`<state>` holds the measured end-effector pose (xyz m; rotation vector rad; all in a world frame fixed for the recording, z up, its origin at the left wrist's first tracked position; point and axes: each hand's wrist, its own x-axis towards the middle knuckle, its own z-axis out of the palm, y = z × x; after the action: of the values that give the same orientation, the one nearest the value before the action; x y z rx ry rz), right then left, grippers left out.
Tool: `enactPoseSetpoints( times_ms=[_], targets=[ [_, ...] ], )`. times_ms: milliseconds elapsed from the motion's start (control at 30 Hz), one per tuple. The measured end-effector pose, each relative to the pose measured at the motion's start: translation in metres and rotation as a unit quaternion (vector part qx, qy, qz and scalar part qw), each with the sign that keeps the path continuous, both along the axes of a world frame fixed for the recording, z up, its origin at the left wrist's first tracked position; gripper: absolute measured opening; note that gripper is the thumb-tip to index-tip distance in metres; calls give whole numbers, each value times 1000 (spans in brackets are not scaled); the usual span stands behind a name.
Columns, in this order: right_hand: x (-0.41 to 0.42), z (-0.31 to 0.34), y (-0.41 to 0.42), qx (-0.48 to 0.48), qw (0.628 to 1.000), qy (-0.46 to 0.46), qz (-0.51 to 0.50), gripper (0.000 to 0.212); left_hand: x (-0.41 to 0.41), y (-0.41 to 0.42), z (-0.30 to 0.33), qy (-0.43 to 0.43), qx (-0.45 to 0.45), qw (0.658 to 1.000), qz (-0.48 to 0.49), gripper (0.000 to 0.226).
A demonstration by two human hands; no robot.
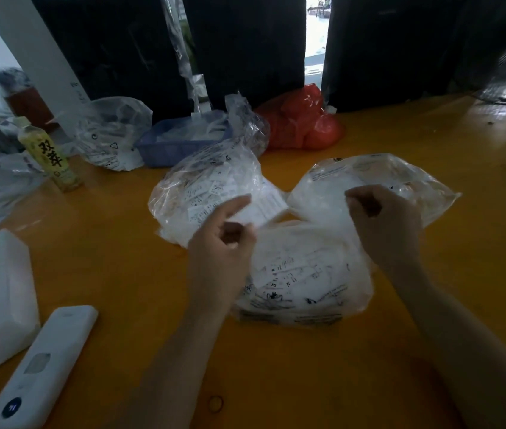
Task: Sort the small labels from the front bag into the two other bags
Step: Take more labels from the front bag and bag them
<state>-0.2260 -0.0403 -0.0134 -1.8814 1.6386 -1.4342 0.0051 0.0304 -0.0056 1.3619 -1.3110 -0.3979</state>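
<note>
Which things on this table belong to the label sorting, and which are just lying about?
Job: front bag, back-left bag, back-right bag, left hand, right hand.
Lying about: drink bottle, blue basket, red bag, white remote.

Three clear plastic bags are lying clustered on the glossy orange table (pixel 369 382). The front clear bag of printed labels (pixel 304 280) is sitting nearest the person, the left clear bag of small white labels (pixel 208 187) and the right clear bag (pixel 378 178) just behind it. The left hand (pixel 224 239) is hovering over the front bag's left edge, forefinger extended, other fingers curled. The right hand (pixel 384 218) is pinching the front bag's upper right plastic. A white remote control (pixel 41 366) is lying at near left.
</note>
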Motion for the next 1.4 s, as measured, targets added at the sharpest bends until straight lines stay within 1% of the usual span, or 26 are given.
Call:
enactPoseSetpoints(
  times_ms=[33,67,100,167,200,233,267,333,367,400,467,500,567,600,667,733,800,867,933,1000,1100,1133,1200,1300,1367,1400],
  targets=[
    [-8,-2,-7,-14,998,52,-39,20,11,-5,7,-39,-36,998,42,45],
    [-17,-6,-15,-3,992,108,-66,23,22,-10,13,-74,-62,992,82,43],
    [-24,-11,-23,32,983,164,-79,26,33,-16,19,-105,-65,985,117,40],
    [-32,-22,-36,132,953,260,-79,34,52,-30,24,-176,-2,971,163,37],
    [-33,-27,-39,172,936,300,-70,37,59,-36,22,-213,45,961,170,37],
    [-33,-30,-41,190,922,330,-63,36,64,-42,19,-244,88,952,164,37],
    [-32,-32,-42,185,917,347,-62,33,67,-47,15,-276,127,941,151,37],
    [-32,-32,-44,155,924,341,-79,26,67,-52,8,-359,186,905,132,36],
    [-32,-31,-45,142,929,330,-90,24,67,-53,5,-390,204,888,132,37],
    [-32,-31,-45,134,932,320,-100,24,66,-53,4,-399,218,881,133,38],
    [-32,-31,-44,137,936,309,-102,26,64,-52,3,-389,220,885,131,43],
    [-31,-31,-43,153,936,303,-92,31,63,-51,3,-378,203,893,136,47],
    [-30,-31,-41,184,933,302,-68,37,59,-46,5,-316,138,925,158,51],
    [-29,-32,-41,179,933,305,-66,33,56,-43,7,-272,97,942,169,51],
    [-29,-32,-40,145,939,300,-80,23,49,-35,8,-194,12,965,175,45],
    [-28,-28,-38,121,946,283,-97,18,34,-24,8,-137,-56,978,147,36],
    [-28,-24,-36,110,952,265,-109,19,16,-13,5,-97,-80,988,92,30],
    [-28,-19,-33,107,954,254,-117,21,-2,-3,-3,-86,-73,993,23,29],
    [-29,-14,-30,101,956,251,-115,23,-15,5,-13,-76,-35,996,-44,32],
    [-30,-11,-27,90,957,253,-108,28,-20,8,-21,-53,15,995,-83,36],
    [-33,-11,-26,71,958,254,-112,37,-20,6,-27,-2,71,993,-92,39],
    [-33,-10,-26,61,960,246,-117,37,-19,6,-27,21,82,992,-91,40],
    [-33,-6,-26,34,968,214,-129,29,-17,5,-27,56,96,989,-93,41],
    [-29,0,-22,-9,978,159,-133,19,-16,5,-27,84,104,985,-105,39],
    [-21,5,-13,-31,988,113,-98,16,-18,4,-28,85,105,983,-124,31],
    [-14,7,-6,-37,993,90,-61,13,-19,4,-28,84,106,981,-137,24]
  ],
)
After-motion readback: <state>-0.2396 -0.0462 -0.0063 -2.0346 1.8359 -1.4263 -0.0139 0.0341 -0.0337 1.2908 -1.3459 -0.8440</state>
